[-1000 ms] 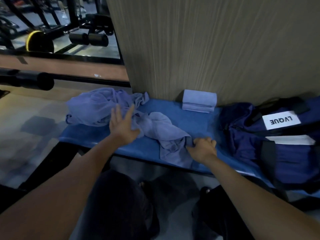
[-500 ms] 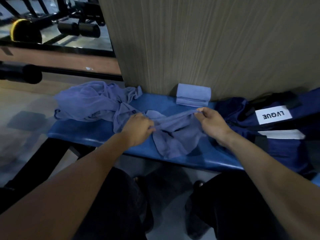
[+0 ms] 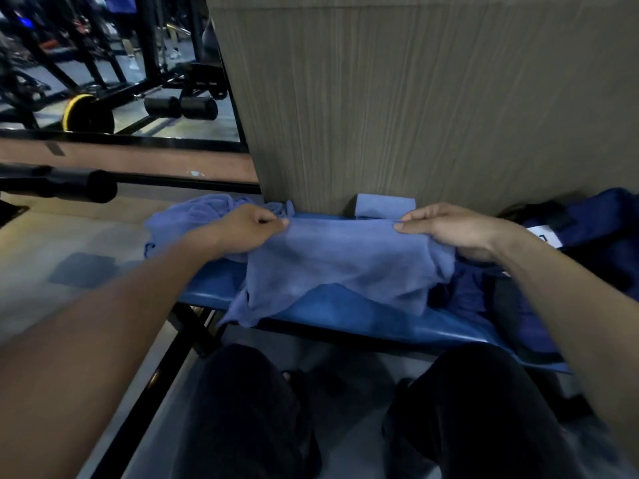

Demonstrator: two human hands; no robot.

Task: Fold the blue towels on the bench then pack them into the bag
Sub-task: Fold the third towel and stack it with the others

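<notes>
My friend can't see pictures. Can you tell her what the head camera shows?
Two hands, left hand and right hand, pinch a blue towel and hold it stretched over a blue bench. A folded towel sits behind it, a crumpled towel left, a dark bag right.

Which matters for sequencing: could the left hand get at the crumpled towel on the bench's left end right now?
Probably not yet: the left hand pinches the spread towel. The crumpled towel lies uncovered just beyond it, so releasing would free the way.
</notes>
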